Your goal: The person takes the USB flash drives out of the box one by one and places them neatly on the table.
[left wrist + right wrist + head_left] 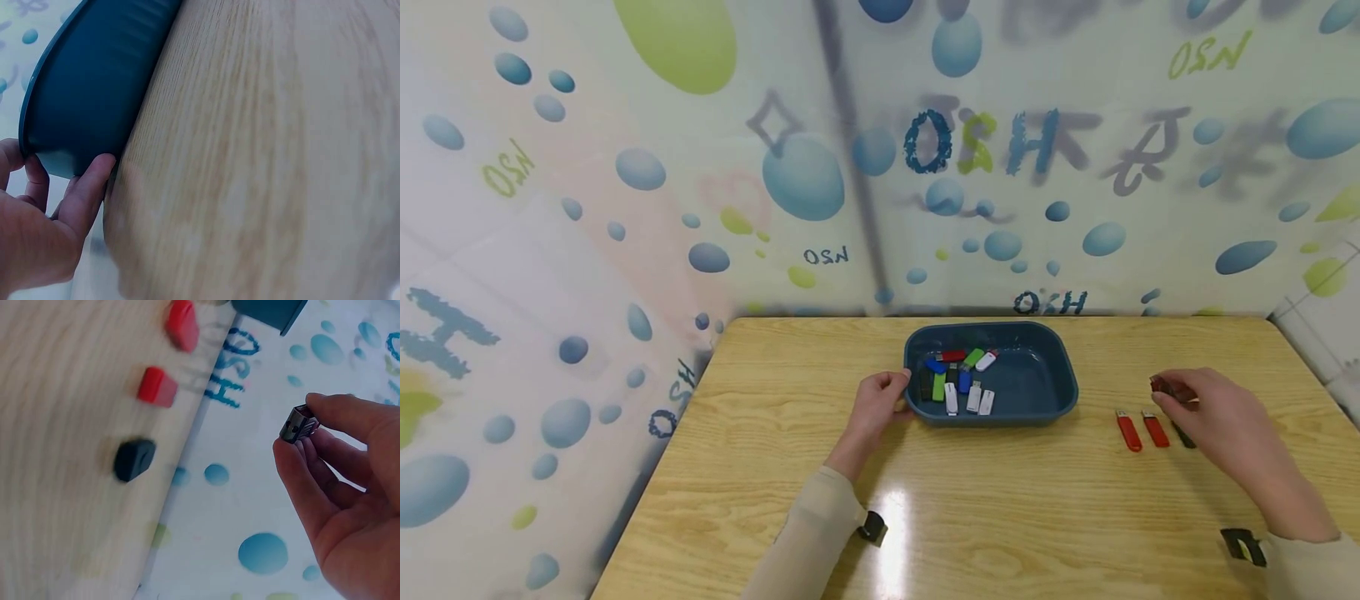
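Note:
A dark blue tray (1045, 392) stands mid-table and holds several USB sticks (958, 379) in white, green, blue, red and black. My left hand (876, 408) holds the tray's left rim (37, 147), fingers curled round its edge. To the right, two red sticks (1141, 430) and a black stick (1184, 437) lie side by side on the wood. My right hand (1206, 404) hovers just above them and pinches a small dark stick (299, 423) between thumb and fingertips. That dark stick (1159, 385) shows its metal plug end.
The wooden table (1000, 517) backs onto a wall sheet printed with blue and green bubbles. The table's left edge runs diagonally at the lower left. Bare wood lies in front of the tray, between my arms.

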Demonstrator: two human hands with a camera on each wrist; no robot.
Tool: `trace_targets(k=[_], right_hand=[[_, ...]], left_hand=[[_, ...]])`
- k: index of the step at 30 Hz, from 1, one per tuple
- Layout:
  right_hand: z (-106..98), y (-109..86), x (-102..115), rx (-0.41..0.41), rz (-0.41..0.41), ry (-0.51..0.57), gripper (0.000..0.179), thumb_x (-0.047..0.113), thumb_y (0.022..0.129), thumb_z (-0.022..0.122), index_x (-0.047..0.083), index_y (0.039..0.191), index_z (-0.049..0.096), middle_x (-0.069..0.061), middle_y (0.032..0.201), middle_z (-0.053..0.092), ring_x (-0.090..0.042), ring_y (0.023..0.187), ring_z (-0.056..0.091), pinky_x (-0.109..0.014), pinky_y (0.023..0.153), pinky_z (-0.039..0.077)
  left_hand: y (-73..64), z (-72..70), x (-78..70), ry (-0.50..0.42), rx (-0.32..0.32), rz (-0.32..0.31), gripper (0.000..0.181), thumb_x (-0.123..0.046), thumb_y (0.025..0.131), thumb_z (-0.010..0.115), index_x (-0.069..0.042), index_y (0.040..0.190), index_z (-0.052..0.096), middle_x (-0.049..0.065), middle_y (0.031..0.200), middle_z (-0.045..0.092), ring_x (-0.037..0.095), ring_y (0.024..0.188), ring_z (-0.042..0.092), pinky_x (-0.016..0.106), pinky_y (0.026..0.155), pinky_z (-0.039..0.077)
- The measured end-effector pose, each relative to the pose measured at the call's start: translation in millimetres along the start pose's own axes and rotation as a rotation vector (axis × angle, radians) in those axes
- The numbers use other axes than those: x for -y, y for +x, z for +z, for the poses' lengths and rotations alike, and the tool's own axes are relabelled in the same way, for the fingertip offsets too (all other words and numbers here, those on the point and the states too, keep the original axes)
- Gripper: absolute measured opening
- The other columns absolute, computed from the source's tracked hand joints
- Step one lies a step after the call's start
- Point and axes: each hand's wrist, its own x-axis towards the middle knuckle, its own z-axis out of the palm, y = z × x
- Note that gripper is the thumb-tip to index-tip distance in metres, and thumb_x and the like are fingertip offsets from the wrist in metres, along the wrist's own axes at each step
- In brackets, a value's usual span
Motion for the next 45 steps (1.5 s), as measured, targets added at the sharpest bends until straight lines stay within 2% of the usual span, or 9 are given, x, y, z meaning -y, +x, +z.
trace_targets(k=[4,7,11,14,24,30,35,39,45], right_hand=[[-1.5,-5.4,-9.8,-0.001,0.032,-0.024,0.024,0.004,0.090,0.078,-0.008,0.109,0.070,-0.022,0.094,0.069,-0.041,0.081,0.068,-0.056,0.062,0.056],[-2.2,-8.9,-16.7,-0.001,0.062,-0.044,0.025,0.005,0.090,0.078,-0.010,0.109,0.070,-0.024,0.093,0.070,-0.042,0.079,0.067,-0.057,0.062,0.055],[-3.4,-12.1,-26.3,-0.004,0.084,-0.061,0.023,0.003,0.092,0.076,-0.012,0.107,0.069,-0.023,0.090,0.070,-0.042,0.077,0.067,-0.059,0.062,0.054],[-3.5,-13.7,-33.1,-0.004,0.097,-0.073,0.021,0.002,0.091,0.076,-0.013,0.104,0.069,-0.021,0.085,0.069,-0.041,0.075,0.066,-0.059,0.062,0.054],[1.0,-18.7,-51.1,0.025,0.132,-0.107,0.021,0.002,0.091,0.075,-0.015,0.101,0.068,-0.017,0.078,0.067,-0.032,0.068,0.062,-0.054,0.057,0.052],[3.6,-18.3,-57.7,0.052,0.164,-0.133,0.024,0.003,0.091,0.075,-0.018,0.101,0.066,-0.023,0.081,0.068,-0.040,0.071,0.064,-0.059,0.060,0.052],[4.4,-17.9,-62.3,0.082,0.180,-0.148,0.026,0.004,0.092,0.073,-0.018,0.103,0.065,-0.021,0.079,0.067,-0.038,0.070,0.064,-0.058,0.060,0.052],[4.5,-17.7,-65.4,0.126,0.219,-0.166,0.026,0.005,0.092,0.072,-0.018,0.102,0.065,-0.021,0.079,0.066,-0.039,0.071,0.064,-0.057,0.060,0.052],[4.9,-14.4,-69.2,0.247,0.276,-0.188,0.025,0.006,0.093,0.071,-0.017,0.099,0.064,-0.024,0.083,0.065,-0.037,0.073,0.063,-0.055,0.064,0.052]], left_hand=[[4.8,-1.0,4.1,0.006,0.001,-0.009,0.040,-0.020,0.108,0.056,0.018,0.118,0.063,0.029,0.127,0.063,0.038,0.114,0.065,0.048,0.087,0.061],[13.7,-2.8,13.9,0.007,0.001,-0.019,0.041,-0.021,0.108,0.056,0.017,0.119,0.063,0.029,0.128,0.063,0.038,0.115,0.064,0.050,0.088,0.060],[23.9,-4.7,28.7,0.007,-0.010,-0.017,0.044,-0.027,0.108,0.057,0.014,0.120,0.065,0.026,0.128,0.064,0.034,0.113,0.065,0.047,0.085,0.061],[24.9,-4.7,32.8,0.009,-0.022,-0.011,0.045,-0.030,0.107,0.058,0.012,0.120,0.066,0.023,0.127,0.065,0.030,0.111,0.066,0.045,0.083,0.062],[24.5,-4.3,34.5,0.007,-0.031,0.011,0.044,-0.031,0.106,0.060,0.011,0.117,0.067,0.021,0.121,0.066,0.025,0.105,0.066,0.042,0.080,0.063],[24.4,-4.7,33.4,-0.006,-0.026,0.007,0.044,-0.031,0.106,0.060,0.012,0.116,0.067,0.021,0.123,0.066,0.026,0.107,0.066,0.044,0.081,0.063],[23.4,-4.8,33.0,-0.013,-0.026,0.007,0.044,-0.031,0.106,0.060,0.012,0.115,0.067,0.020,0.122,0.066,0.025,0.107,0.066,0.043,0.081,0.063],[22.8,-4.9,32.6,-0.008,-0.021,0.005,0.044,-0.031,0.106,0.060,0.011,0.116,0.067,0.021,0.124,0.066,0.025,0.107,0.066,0.044,0.081,0.063],[22.5,-5.0,31.7,-0.009,-0.017,0.000,0.045,-0.031,0.107,0.060,0.012,0.116,0.066,0.021,0.125,0.065,0.026,0.108,0.065,0.045,0.082,0.063]])
